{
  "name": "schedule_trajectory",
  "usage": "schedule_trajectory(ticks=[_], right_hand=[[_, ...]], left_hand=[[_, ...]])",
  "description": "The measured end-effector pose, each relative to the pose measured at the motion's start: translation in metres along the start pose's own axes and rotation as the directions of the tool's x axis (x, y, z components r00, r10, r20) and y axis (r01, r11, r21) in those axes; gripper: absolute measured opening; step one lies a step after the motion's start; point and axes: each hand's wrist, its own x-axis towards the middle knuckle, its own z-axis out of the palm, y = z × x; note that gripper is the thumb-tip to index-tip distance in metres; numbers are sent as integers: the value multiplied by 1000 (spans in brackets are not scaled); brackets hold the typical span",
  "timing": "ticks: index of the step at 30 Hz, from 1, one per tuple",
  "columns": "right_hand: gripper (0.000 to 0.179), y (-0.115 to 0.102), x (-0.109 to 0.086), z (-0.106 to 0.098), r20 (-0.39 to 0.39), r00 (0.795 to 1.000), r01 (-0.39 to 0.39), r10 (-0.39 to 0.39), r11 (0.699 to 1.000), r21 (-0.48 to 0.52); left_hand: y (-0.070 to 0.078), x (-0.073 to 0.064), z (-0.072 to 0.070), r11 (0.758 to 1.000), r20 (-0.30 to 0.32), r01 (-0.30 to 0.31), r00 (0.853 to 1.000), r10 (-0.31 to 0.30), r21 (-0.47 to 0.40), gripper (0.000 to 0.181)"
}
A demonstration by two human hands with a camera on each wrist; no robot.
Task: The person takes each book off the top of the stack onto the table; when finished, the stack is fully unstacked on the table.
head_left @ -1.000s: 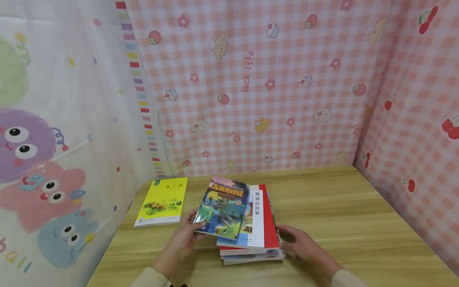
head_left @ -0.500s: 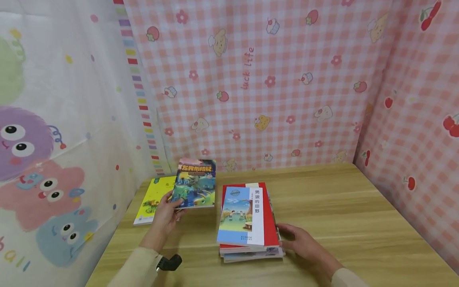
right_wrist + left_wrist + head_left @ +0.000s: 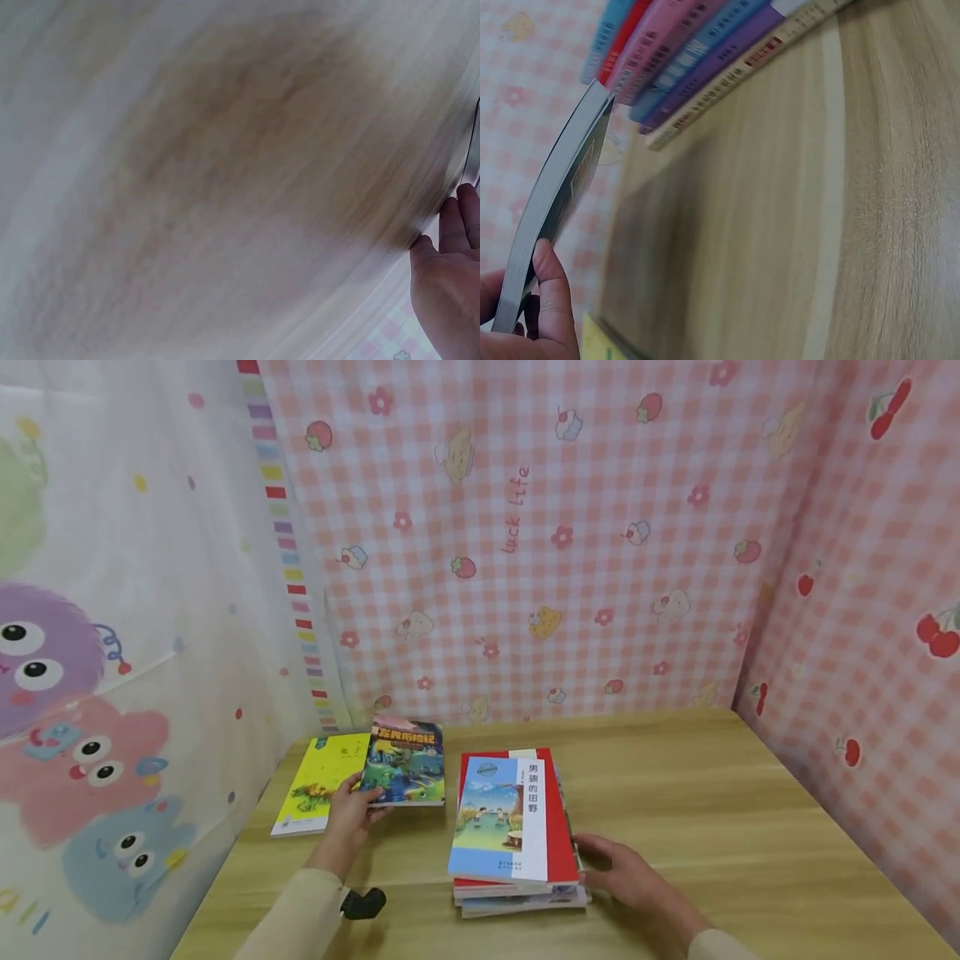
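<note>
My left hand point(image 3: 352, 814) grips the lower left corner of a dinosaur-cover storybook point(image 3: 405, 764), thumb on the front and fingers behind. In the left wrist view this storybook point(image 3: 555, 187) is seen edge-on above the table, casting a shadow. In the head view it overlaps the right side of a yellow book point(image 3: 318, 789). A stack of books stands mid-table, topped by a blue-and-white book point(image 3: 487, 818) over a red book point(image 3: 558, 827). My right hand point(image 3: 626, 872) rests against the stack's right side; in the right wrist view its fingers point(image 3: 452, 225) reach out fairly straight.
The wooden table point(image 3: 697, 810) meets a pink checked curtain point(image 3: 562, 677) at the back, with patterned cloth on both sides. In the left wrist view the stack's spines point(image 3: 697, 82) lie unevenly. A black wrist device point(image 3: 363, 903) hangs by my left sleeve.
My left hand has carried the dinosaur storybook leftward off the top of the stack, uncovering the blue-and-white book, then lowered it slightly beside the yellow one. My right hand has stayed at the stack.
</note>
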Motion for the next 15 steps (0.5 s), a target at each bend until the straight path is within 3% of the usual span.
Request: schedule_trajectory(ticks=[7, 15], right_hand=[[59, 0, -4, 3, -15, 1000, -8, 8, 1000, -14], [59, -1, -2, 2, -13, 999, -33, 33, 999, -18]], left_hand=[[-22, 17, 11, 1000, 5, 9, 1000, -9, 23, 66], [-27, 34, 23, 998, 3, 24, 1000, -24, 57, 68]])
